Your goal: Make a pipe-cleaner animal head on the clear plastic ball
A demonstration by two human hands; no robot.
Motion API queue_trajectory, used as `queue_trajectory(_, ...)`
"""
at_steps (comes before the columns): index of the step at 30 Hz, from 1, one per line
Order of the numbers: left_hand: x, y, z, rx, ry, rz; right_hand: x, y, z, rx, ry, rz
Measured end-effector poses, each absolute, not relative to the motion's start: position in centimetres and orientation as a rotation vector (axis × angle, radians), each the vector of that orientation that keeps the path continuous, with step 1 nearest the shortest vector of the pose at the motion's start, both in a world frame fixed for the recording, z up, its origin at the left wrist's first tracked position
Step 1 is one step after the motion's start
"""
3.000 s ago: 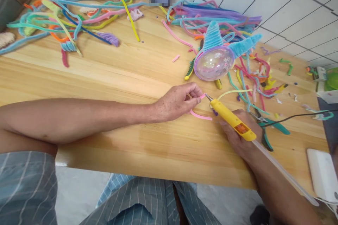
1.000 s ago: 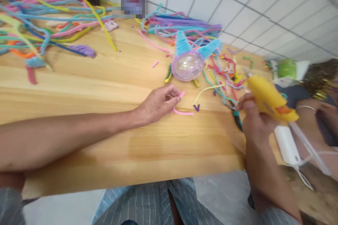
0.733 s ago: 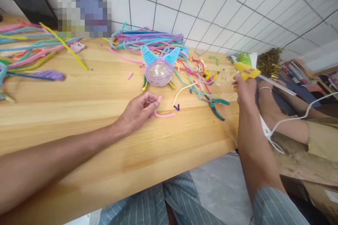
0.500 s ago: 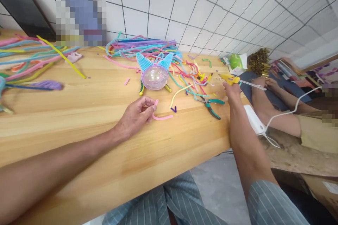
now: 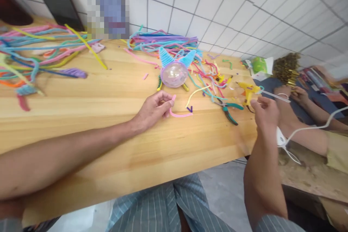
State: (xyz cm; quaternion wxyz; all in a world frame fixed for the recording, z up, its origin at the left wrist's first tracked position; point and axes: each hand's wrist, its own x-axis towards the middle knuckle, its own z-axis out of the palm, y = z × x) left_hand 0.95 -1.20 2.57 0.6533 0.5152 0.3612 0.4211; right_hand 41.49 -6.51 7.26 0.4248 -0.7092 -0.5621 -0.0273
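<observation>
A bent pink pipe cleaner [image 5: 181, 115] is pinched between the thumb and fingers of my left hand [image 5: 156, 108], just above the wooden table. My right hand [image 5: 265, 114] is at the table's right edge, its fingers loosely curled with a gap at the thumb and nothing visible in them. Just beyond it a yellow glue gun [image 5: 248, 90] rests on the table, a clear glue stick out of its back. In front of my left hand sits a clear round ball [image 5: 174, 74] with a purple rim and two blue pipe-cleaner ears [image 5: 188, 59]. Green-handled pliers [image 5: 230, 110] lie between my hands.
Bundled pipe cleaners [image 5: 163, 41] lie against the tiled wall, and more are heaped at the left [image 5: 54, 52]. Colourful scraps [image 5: 214, 76] are scattered right of the ball. Another person's hand [image 5: 300, 96] is at the far right, near a white cable [image 5: 312, 125].
My right hand has let go of the glue gun and drawn back toward me. My left hand keeps the pink pipe cleaner. The whole view has shifted, so things appear further right.
</observation>
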Motion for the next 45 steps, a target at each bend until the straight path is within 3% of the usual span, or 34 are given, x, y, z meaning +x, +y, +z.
queue_trajectory(5, 0.9, -1.6, 3.3, 1.023, 0.707, 0.983, 30.8, -11.3, 5.2, -1.698, -1.428, 0.574)
queue_trajectory(7, 0.9, -1.9, 3.5, 0.977, 0.688, 0.984, 26.3, -11.5, 4.5, -1.574, -1.347, 0.986)
queue_trajectory(9, 1.0, -2.3, 3.6, 0.94, 0.669, 0.978, 23.1, -10.7, 4.1, -1.453, -1.215, 1.119)
queue_trajectory(16, 1.1, -3.0, 3.1, 0.904, 0.639, 0.928, 20.4, -7.2, 4.9, -1.327, -1.13, 0.988)
queue_trajectory(27, 1.2, -2.6, 2.5, 0.962, 0.595, 0.979, 19.9, -5.1, 4.9, -1.284, -1.593, 0.454)
queue_trajectory(45, 1.2, -2.5, 2.0, 0.951, 0.629, 0.96, 20.6, -5.0, 4.9, -1.25, -1.847, 0.279)
